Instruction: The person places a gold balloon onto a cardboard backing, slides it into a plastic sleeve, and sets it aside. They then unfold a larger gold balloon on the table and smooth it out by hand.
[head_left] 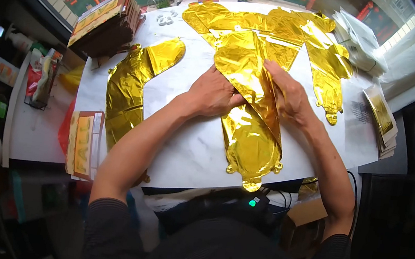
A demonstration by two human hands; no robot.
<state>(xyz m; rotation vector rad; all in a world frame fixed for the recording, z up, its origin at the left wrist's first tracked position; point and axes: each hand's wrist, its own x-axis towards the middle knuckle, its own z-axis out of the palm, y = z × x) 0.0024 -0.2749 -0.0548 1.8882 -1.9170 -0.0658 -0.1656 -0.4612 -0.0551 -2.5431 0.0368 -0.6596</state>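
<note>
Quick count: two hands, left hand (214, 95) and right hand (288, 95), one gold foil balloon (251, 135) under them, one second balloon (129, 89) off left, a back heap (277, 27) too tangled to count, three card stacks (104, 21) (83, 142) (382, 120), and one white bag pile (361, 39).

Holds the left forearm (138, 142) slanting in from 7 o'clock, bare below a dark striped sleeve (108, 221), wrist straight. Lays the left hand (214, 95) palm down, knuckles up, fingers aimed toward 3 o'clock with the tips hidden. Angles the right forearm (329, 170) in from 5 o'clock, likewise bare. Sets the right hand (288, 95) palm down, fingers stretched flat toward 11 o'clock, just beside the left.
</note>
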